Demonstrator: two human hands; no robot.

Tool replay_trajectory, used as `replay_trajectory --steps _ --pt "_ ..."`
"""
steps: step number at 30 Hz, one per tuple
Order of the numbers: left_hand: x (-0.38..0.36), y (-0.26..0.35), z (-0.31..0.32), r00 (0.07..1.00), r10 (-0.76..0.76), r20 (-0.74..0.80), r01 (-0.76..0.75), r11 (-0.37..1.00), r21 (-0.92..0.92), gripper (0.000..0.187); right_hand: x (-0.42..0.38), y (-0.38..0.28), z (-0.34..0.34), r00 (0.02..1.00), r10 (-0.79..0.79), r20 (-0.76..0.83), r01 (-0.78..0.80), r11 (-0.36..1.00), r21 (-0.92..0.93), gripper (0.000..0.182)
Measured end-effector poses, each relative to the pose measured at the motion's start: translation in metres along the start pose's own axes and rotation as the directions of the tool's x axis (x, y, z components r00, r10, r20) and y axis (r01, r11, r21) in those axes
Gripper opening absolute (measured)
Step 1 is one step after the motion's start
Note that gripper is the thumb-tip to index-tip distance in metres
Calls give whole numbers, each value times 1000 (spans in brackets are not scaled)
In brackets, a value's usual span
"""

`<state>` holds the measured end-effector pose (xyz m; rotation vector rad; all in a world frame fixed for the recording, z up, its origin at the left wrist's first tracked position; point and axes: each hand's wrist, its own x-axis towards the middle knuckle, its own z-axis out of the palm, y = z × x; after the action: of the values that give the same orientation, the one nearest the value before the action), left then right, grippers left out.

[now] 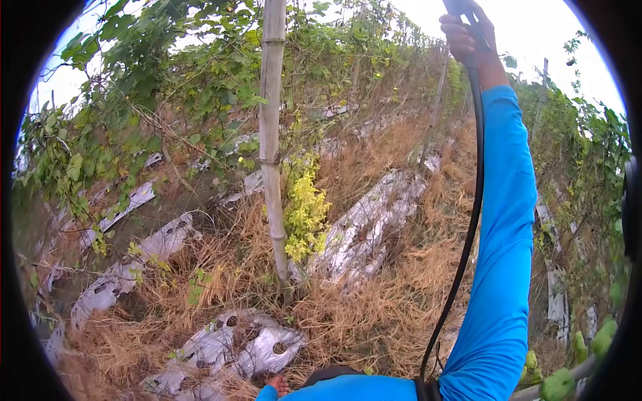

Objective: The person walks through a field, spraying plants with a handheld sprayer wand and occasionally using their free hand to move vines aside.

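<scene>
My right arm, in a bright blue sleeve, is raised at the upper right. At its top, my right hand (467, 35) is closed around the grey handle of a sprayer wand (460, 8), whose far end is out of view. A black hose (466, 244) runs down from this handle along the arm to my waist. Low in the view, beside my body, only part of my left hand (278, 385) shows. Its fingers look curled, and whatever they may hold is hidden. A dark strap or belt (428, 389) crosses the blue shirt near the hose.
A bamboo post (271, 127) stands ahead, with a yellow-leaved plant (306, 210) beside it. Green climbing vines (160, 73) hang at left and right. Torn silvery plastic mulch (368, 224) and dry grass (348, 317) cover the ground. Leaves (558, 385) reach in at lower right.
</scene>
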<state>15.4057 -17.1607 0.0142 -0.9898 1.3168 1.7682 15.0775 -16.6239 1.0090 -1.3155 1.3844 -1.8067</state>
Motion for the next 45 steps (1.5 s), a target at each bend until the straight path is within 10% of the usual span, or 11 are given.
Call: replay_trajectory --steps 6,11,14,15,19,24,27,33,39,45 --pt "-43 -10 40 991 -119 65 125 987 -105 25 -2 10 22 774 -65 -630 70 997 -17 61" --pt "-59 -28 50 989 -108 -104 97 990 -103 25 -11 5 18 738 -51 -672 41 999 -30 59" --pt "-65 -39 48 983 -130 -133 117 988 -101 26 -26 -1 25 885 31 -464 83 971 224 60" --pt "-70 -42 52 983 -125 -134 108 986 -125 26 -32 -20 -18 991 -21 -131 34 995 97 40" --pt "-73 -65 52 992 -127 -16 122 976 -183 26 -53 15 -11 991 -82 108 64 985 162 42" --pt "-96 -73 85 958 -186 -216 193 981 9 27 -84 103 15 950 -218 -222 224 975 1 51" --pt "-96 -93 83 990 44 -134 -21 985 169 29 -109 172 57 886 -248 -393 283 959 33 52" --pt "-122 -57 77 997 9 -81 16 955 295 36 -148 244 115 796 -219 -564 303 951 58 51" --pt "-106 -67 36 999 16 33 -23 977 214 32 -176 326 211 476 -97 -874 -20 992 -121 44" --pt "-128 -102 -69 991 88 105 -113 957 266 38 -159 413 315 511 -257 -820 -390 781 -488 30"
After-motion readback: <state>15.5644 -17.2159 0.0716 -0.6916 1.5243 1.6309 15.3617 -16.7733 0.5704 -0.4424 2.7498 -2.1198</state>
